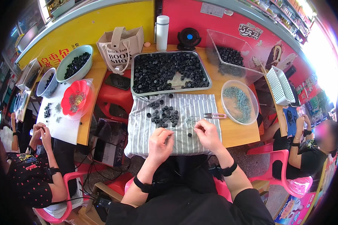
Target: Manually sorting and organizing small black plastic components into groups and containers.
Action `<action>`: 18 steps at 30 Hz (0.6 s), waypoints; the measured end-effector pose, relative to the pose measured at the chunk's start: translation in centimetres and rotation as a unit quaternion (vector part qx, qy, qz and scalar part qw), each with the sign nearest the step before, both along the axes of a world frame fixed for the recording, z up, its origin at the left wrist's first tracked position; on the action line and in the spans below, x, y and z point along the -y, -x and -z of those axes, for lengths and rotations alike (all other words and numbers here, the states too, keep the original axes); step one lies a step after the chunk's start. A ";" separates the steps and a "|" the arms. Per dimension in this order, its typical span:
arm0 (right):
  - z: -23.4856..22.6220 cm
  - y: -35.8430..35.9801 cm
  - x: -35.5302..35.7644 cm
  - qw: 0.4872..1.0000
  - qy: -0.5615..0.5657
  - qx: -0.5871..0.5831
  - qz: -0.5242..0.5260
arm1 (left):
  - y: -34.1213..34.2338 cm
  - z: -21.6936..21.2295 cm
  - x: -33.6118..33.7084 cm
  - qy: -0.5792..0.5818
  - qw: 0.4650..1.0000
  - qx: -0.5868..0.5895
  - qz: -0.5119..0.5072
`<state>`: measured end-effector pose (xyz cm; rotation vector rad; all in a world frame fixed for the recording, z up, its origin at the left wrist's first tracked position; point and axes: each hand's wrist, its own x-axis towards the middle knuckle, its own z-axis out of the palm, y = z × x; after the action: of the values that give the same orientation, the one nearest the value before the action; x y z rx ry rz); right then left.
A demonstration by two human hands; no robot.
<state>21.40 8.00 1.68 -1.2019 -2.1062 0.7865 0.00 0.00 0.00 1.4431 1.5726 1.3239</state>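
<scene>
My left hand (160,141) is loosely curled, my right hand (207,134) pinches its fingertips; both forearms reach forward, banded at the wrists.

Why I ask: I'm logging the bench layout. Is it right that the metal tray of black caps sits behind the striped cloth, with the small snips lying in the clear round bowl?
Not quite. The head view shows the snips lying on the striped cloth, beside the clear round bowl, not in it. The metal tray of black caps does sit behind the cloth.

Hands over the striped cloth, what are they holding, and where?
Both the left hand and the right hand pinch something tiny at the fingertips; too small to tell.
</scene>
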 end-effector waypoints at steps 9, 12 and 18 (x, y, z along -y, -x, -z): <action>-1.0 -0.2 3.0 0.995 0.044 -0.091 0.001 | -5.3 -1.7 -1.1 -0.137 0.969 -0.207 0.018; -0.6 0.3 2.6 0.998 -0.016 -0.067 -0.006 | -5.4 -1.2 -1.5 -0.130 0.968 -0.214 0.012; -0.8 1.1 1.8 0.995 -0.090 0.006 -0.041 | -5.0 -1.0 -2.0 -0.141 0.972 -0.186 0.017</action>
<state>20.33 6.25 2.52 -1.0335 -2.1954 0.6104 4.96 1.99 0.98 1.9792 1.6235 1.3545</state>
